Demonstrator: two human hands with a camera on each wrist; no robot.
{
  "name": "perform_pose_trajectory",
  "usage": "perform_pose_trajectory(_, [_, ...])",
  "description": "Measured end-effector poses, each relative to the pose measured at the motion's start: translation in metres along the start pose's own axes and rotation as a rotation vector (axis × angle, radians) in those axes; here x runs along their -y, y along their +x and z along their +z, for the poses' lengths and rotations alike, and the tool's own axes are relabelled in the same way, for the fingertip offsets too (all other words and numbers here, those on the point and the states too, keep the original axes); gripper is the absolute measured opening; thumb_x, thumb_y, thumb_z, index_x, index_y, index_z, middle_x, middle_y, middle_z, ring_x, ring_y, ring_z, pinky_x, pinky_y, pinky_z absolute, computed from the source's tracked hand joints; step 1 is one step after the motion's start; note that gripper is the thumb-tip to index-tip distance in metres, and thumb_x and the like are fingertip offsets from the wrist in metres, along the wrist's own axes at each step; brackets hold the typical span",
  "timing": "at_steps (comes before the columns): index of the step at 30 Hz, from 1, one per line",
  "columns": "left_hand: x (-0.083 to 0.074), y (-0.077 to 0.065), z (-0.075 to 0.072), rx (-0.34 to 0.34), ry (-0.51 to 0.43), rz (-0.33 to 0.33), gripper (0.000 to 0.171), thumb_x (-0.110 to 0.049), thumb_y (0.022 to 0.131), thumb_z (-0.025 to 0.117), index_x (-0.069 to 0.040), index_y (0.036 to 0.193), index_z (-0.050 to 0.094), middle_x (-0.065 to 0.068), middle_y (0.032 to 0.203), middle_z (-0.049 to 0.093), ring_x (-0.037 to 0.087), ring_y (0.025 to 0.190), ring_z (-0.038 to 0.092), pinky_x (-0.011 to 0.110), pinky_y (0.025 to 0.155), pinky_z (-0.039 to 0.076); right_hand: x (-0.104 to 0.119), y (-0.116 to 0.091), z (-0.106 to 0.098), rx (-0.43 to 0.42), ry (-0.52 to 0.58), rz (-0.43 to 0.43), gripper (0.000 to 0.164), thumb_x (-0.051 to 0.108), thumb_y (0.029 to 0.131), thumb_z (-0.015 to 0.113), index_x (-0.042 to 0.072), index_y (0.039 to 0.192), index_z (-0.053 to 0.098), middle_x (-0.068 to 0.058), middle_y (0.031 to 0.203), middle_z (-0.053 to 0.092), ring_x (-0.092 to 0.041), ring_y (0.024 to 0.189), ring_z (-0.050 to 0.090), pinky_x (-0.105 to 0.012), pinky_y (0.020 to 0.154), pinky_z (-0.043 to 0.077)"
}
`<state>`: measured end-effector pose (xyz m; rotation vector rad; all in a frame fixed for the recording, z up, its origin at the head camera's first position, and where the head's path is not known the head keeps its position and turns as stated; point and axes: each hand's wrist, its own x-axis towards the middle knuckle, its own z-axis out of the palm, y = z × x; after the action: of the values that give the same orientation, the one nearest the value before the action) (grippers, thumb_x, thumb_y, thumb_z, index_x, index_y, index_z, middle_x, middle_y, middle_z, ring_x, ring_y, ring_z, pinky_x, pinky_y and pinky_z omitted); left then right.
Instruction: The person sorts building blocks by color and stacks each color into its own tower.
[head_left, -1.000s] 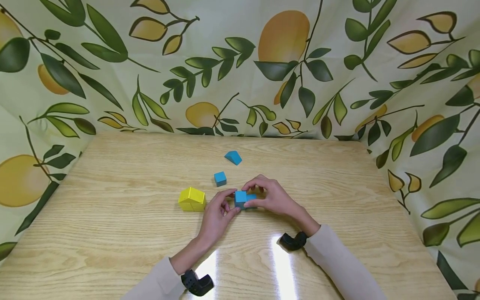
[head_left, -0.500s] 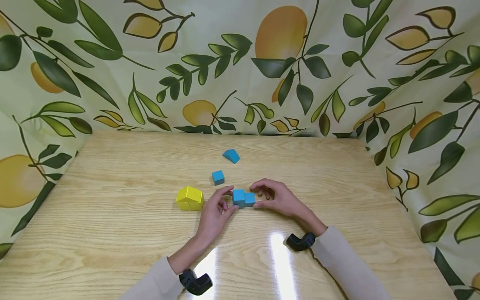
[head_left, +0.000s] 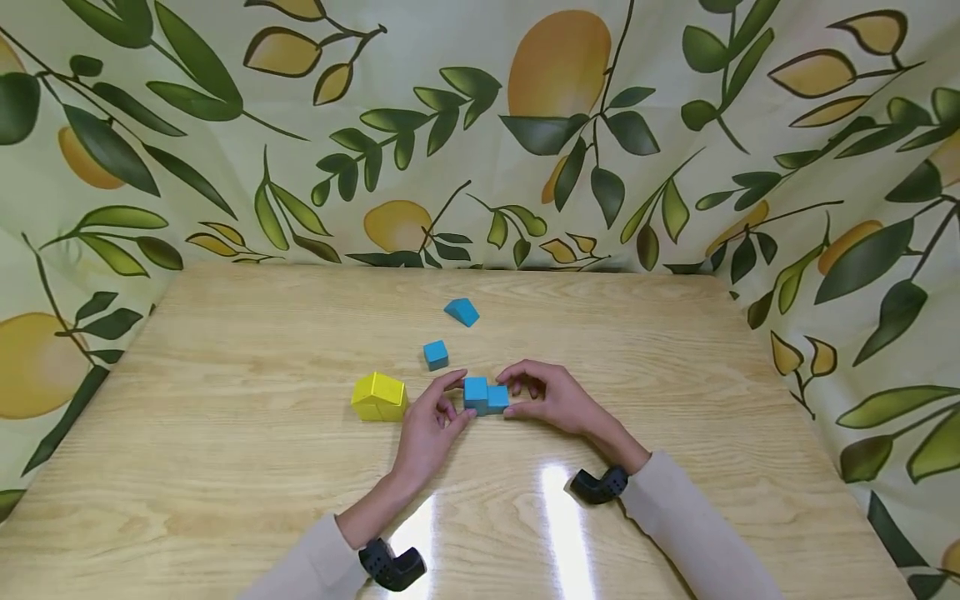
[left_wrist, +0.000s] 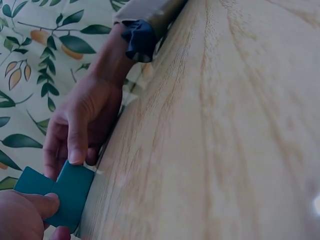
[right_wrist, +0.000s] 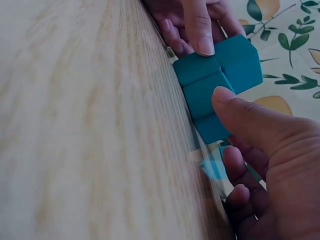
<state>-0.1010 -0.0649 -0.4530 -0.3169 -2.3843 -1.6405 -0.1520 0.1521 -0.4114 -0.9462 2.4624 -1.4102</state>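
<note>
A small group of blue blocks stands on the table: a taller part (head_left: 476, 392) on the left and a lower block (head_left: 498, 398) against its right side. My left hand (head_left: 429, 429) holds the taller part, index finger behind and thumb in front. My right hand (head_left: 553, 400) pinches the lower block at its right end. In the left wrist view, both thumbs touch the blue blocks (left_wrist: 72, 192). Seams between the blue blocks (right_wrist: 212, 92) show in the right wrist view, with the right thumb on one face. The fingers behind the blocks are partly hidden.
Left of my left hand stands a yellow house-shaped group of blocks (head_left: 379, 397). Beyond the hands lie a single blue cube (head_left: 436, 355) and a blue wedge-like block (head_left: 462, 312). A leaf-patterned cloth (head_left: 420, 150) hangs behind the wooden table (head_left: 247, 467).
My right hand has come off the taller part and shifted right to the lower block's end, then slightly back left. The left hand stays at the taller part.
</note>
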Motion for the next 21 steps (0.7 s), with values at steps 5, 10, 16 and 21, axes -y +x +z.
perform_pose_trajectory(5, [-0.0009,-0.0021,0.0008,-0.005,0.009,-0.011,0.051,0.001,0.080,0.075,-0.009,0.127,0.058,0.003,0.113,0.065,0.012,0.062,0.047,0.020,0.051,0.036,0.0009,-0.0018,0.0010,-0.005,0.011,-0.005,0.037,0.005,0.077,0.080,0.000,0.110,0.065,-0.016,0.090,0.063,-0.036,0.075,0.051,-0.039,0.062,0.040])
perform_pose_trajectory(10, [-0.0011,-0.0019,0.0005,-0.002,0.000,-0.029,0.051,0.000,0.081,0.075,-0.010,0.128,0.057,0.002,0.115,0.064,0.011,0.062,0.048,0.020,0.051,0.036,0.0009,-0.0009,0.0010,-0.007,0.006,-0.010,0.037,0.005,0.076,0.080,0.000,0.110,0.065,-0.013,0.092,0.064,-0.036,0.076,0.052,-0.039,0.063,0.040])
perform_pose_trajectory(16, [-0.0026,-0.0013,0.0004,-0.004,-0.010,-0.017,0.052,0.001,0.080,0.076,-0.009,0.128,0.057,0.004,0.115,0.064,0.011,0.062,0.048,0.020,0.051,0.037,0.0000,-0.0017,0.0008,-0.012,-0.007,-0.017,0.038,0.006,0.076,0.081,0.001,0.110,0.065,-0.007,0.096,0.065,-0.035,0.079,0.055,-0.040,0.064,0.042])
perform_pose_trajectory(21, [-0.0031,-0.0001,0.0000,-0.008,0.001,0.003,0.052,0.001,0.079,0.076,-0.008,0.127,0.058,0.006,0.114,0.065,0.010,0.062,0.048,0.020,0.051,0.038,-0.0004,-0.0014,0.0004,-0.013,0.003,-0.018,0.037,0.005,0.076,0.080,0.000,0.110,0.065,-0.005,0.098,0.065,-0.035,0.080,0.055,-0.039,0.065,0.042])
